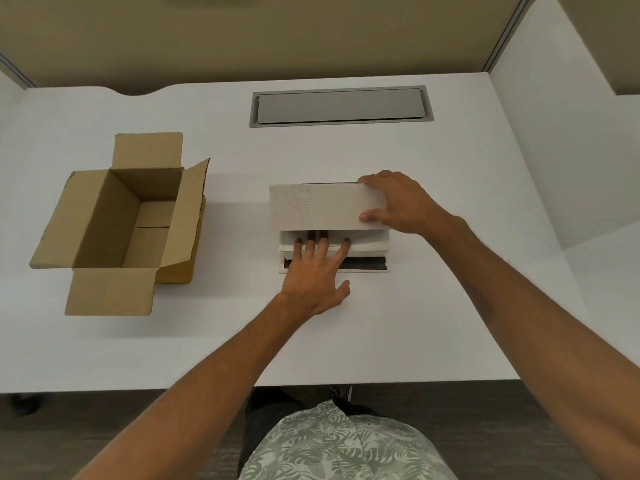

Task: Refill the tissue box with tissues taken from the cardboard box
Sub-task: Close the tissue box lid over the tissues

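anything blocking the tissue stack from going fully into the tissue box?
Nothing visible. The right hand holds the pale patterned tissue box lid raised, and the left hand presses flat on the white tissue stack already in the white tissue box base. The open brown cardboard box sits apart, to the left.

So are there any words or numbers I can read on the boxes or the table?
None can be read.
Tissue box lid: only a faint embossed pattern, no letters.
Cardboard box: plain brown, no print showing.
Table and its grey hatch: no labels or signs.
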{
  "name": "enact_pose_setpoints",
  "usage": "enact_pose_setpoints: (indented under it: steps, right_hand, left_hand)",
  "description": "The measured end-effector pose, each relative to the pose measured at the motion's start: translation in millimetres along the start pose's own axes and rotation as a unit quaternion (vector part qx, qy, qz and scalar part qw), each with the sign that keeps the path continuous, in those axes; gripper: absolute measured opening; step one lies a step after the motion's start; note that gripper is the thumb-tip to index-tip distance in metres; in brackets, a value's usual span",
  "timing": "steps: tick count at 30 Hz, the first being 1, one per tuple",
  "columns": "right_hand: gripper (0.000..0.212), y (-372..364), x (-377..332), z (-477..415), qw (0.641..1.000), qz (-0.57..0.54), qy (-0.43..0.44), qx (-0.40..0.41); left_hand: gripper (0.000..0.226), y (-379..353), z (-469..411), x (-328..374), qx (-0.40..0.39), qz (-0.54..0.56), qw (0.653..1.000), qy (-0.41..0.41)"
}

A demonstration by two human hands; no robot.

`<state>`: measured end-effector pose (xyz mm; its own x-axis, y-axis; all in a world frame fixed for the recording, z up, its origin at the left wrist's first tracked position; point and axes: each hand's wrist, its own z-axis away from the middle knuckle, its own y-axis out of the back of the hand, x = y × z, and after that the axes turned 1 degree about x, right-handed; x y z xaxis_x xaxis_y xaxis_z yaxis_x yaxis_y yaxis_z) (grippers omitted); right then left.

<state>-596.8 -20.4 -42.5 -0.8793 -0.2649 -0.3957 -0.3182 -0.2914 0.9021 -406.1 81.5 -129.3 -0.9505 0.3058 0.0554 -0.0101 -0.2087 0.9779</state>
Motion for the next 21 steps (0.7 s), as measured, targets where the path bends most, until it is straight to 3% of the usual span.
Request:
enact_pose_setpoints:
  steps: [21]
  right_hand:
    - [0.053,-17,-3,35,0.998,0.025,0.044,0.047]
  left_hand:
    - [0.089,-2,9,1,-0.011,0.013,1.000,-0.006]
